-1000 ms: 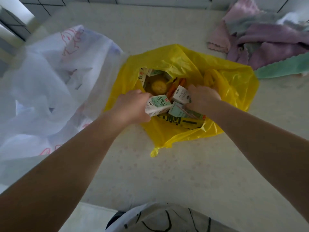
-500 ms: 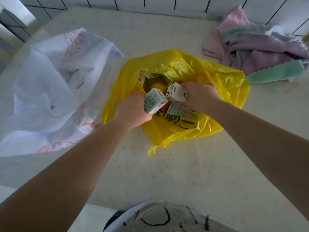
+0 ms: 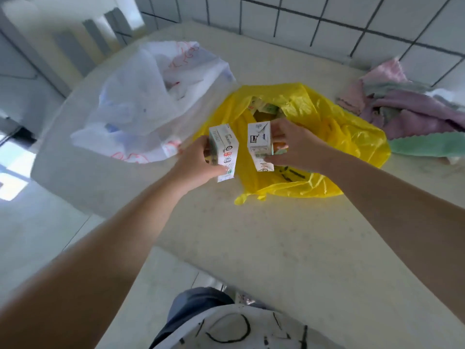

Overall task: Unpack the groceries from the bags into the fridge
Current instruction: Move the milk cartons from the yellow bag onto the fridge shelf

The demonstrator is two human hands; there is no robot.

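A yellow plastic bag [image 3: 327, 127] lies open on the pale counter, with more cartons [image 3: 264, 107] showing deep inside it. My left hand [image 3: 193, 165] grips a small white and green milk carton [image 3: 224, 152] above the bag's left edge. My right hand [image 3: 294, 147] grips a second small white carton [image 3: 259, 144] upright over the bag's mouth. An orange bit shows behind that carton. Both cartons are lifted clear of the bag. A white plastic bag [image 3: 141, 104] slumps to the left of the yellow one.
A heap of pink, purple and green cloths [image 3: 415, 119] lies at the right of the counter [image 3: 289, 248] against a tiled wall [image 3: 327, 21]. The counter's left edge drops to a light floor [image 3: 32, 227]. The fridge is not in view.
Both hands have risen out of the yellow bag, each with a carton turned upright. The view has pulled back and swung left, showing the wall and floor.
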